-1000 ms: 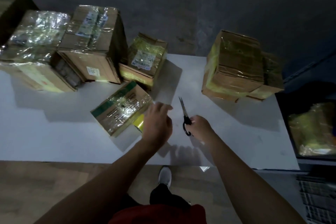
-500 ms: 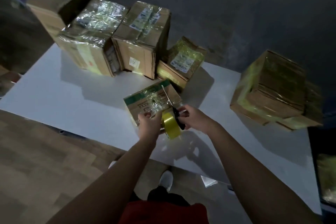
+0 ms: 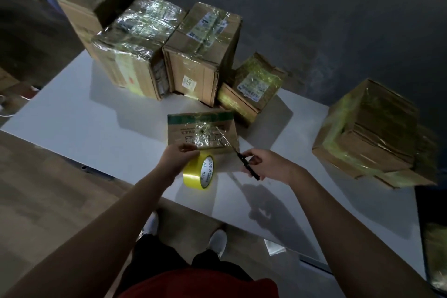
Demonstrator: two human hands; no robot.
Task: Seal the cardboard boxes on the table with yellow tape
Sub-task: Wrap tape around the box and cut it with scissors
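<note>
While the left hand [image 3: 177,157] pinches the tape [image 3: 198,172], the right hand [image 3: 268,164] grips scissors [image 3: 238,153] (blades pointing over the box [image 3: 202,129]). Box lies just beyond the left fingers.

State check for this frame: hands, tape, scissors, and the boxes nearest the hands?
left hand: grips tape roll.
tape roll: held on edge.
right hand: holds scissors.
scissors: blades together, pointing over green-striped box.
green-striped box: closed, shiny tape on top.
far-right box: closed, wrapped in yellow tape.
</note>
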